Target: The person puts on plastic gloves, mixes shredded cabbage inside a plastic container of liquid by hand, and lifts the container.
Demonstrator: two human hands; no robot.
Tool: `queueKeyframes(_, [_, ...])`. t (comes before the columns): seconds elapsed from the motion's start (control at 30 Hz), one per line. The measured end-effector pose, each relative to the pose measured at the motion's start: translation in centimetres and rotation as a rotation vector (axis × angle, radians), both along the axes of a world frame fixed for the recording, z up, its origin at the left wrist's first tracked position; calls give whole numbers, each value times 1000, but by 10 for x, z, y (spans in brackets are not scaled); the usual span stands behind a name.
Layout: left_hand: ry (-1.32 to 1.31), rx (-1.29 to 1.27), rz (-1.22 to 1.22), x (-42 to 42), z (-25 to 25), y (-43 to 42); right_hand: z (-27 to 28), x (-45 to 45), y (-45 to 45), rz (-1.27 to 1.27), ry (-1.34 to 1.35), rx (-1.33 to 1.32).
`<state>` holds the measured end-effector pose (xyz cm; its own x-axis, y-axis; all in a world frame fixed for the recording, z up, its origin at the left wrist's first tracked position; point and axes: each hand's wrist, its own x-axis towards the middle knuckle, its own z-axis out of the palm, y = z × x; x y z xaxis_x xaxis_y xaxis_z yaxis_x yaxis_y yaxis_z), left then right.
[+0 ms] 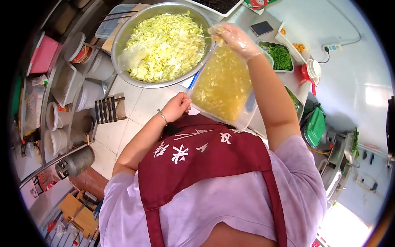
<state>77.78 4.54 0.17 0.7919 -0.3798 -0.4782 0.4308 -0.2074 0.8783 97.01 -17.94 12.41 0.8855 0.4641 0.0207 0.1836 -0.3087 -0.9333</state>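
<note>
A clear rectangular plastic tub [224, 84] of cloudy yellow liquid with pale cabbage shreds is in front of my apron. My bare left hand [177, 106], with a bracelet at the wrist, has its fingers curled on the tub's near left edge. My right hand [234, 40], in a clear plastic glove, is above the tub's far end, beside the bowl's rim. Its fingers are bunched around some pale wet shreds that look like cabbage. To the left, a large steel bowl [119, 68] holds a heap of shredded cabbage [166, 47].
A phone [261, 28], a tray of chopped greens [279, 56] and a white bin with orange bits [299, 46] are at the right. Chopsticks [119, 15] lie behind the bowl. Shelves at left carry white buckets [89, 95]; a gas cylinder [76, 161] stands below.
</note>
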Motion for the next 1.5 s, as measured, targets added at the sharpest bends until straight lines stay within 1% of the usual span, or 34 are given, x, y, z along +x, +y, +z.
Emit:
queueKeyframes(0.03, [21, 11, 2, -1, 1, 0, -4, -2, -13, -60, 118, 80])
queueKeyframes(0.07, [21, 6, 0, -1, 0, 0, -9, -1, -28, -63, 119, 75])
queueKeyframes(0.13, [4, 23, -4, 0, -1, 0, -19, 2, -57, -205, 192, -18])
queueKeyframes(0.17, [3, 21, -6, 1, -1, 0, -23, 2, -71, -208, 191, -20])
queueKeyframes(0.23, [8, 20, -14, 1, 0, 1, -31, 1, -93, -276, 251, -148])
queueKeyframes(0.27, [6, 21, -18, 1, 0, 1, -36, 1, -98, -280, 250, -146])
queueKeyframes(0.33, [-1, 11, -13, 1, -1, 1, -49, 1, -108, -349, 519, -202])
queueKeyframes(0.37, [-1, 12, -17, 1, -1, 1, -62, 3, -118, -352, 521, -200])
queueKeyframes(0.43, [22, 12, -11, 1, -2, 1, -103, 13, -145, -323, 730, -304])
queueKeyframes(0.47, [21, 14, -13, 0, -3, 0, -124, 18, -154, -324, 730, -302])
queueKeyframes(0.5, [21, -5, -3, -1, -5, 0, -144, 23, -161, -196, 479, -576])
queueKeyframes(0.57, [20, -22, 8, -1, -4, 0, -178, 35, -173, -62, 214, -834])
queueKeyframes(0.6, [31, -5, -1, 0, -1, 0, -183, 40, -172, 47, 70, -985])
queueKeyframes(0.67, [48, 14, -5, 0, 1, 0, -194, 44, -171, 166, -76, -1127])
queueKeyframes(0.73, [19, -11, -9, 0, 0, 0, -177, 33, -151, 303, -290, -1362])
queueKeyframes(0.77, [22, -10, -6, -1, 0, 0, -172, 28, -141, 308, -290, -1359])
queueKeyframes(0.83, [28, -4, 1, -1, -1, 1, -169, 23, -124, -187, 151, -811])
queueKeyframes(0.87, [31, -4, 4, -1, -1, 1, -168, 22, -114, -183, 153, -811])
queueKeyframes(0.93, [34, -2, -2, -1, 1, 1, -163, 20, -96, -299, 202, -720])
queueKeyframes(0.97, [37, -1, 0, -1, 0, 1, -169, 21, -93, -296, 205, -719])
queueKeyframes(1.0, [32, -10, 6, -1, -2, 1, -175, 23, -88, -162, 27, -736])
queueKeyframes(1.07, [28, -19, 16, -1, -4, 1, -186, 27, -80, -24, -151, -745])
queueKeyframes(1.13, [35, -7, -3, 0, -3, 1, -172, 23, -55, -54, 109, -816])
queueKeyframes(1.17, [35, -8, -1, 0, -2, 1, -164, 18, -48, -52, 109, -816])
queueKeyframes(1.23, [4, -28, 25, -1, -2, 0, -157, 10, -40, 142, -109, -989])
queueKeyframes(1.27, [4, -29, 26, -1, -2, 1, -162, 11, -37, 144, -109, -990])
queueKeyframes(1.33, [-1, -31, 30, -1, -4, 1, -180, 13, -33, 689, -514, -1235])
queueKeyframes(1.37, [0, -32, 31, -1, -5, 1, -187, 10, -31, 691, -513, -1235])
queueKeyframes(1.43, [-17, -12, 8, 0, -7, 2, -189, -3, -23, 794, -636, -1158])
queueKeyframes(1.5, [-12, -20, 11, 1, -9, 2, -188, -14, -16, 836, -617, -1129])
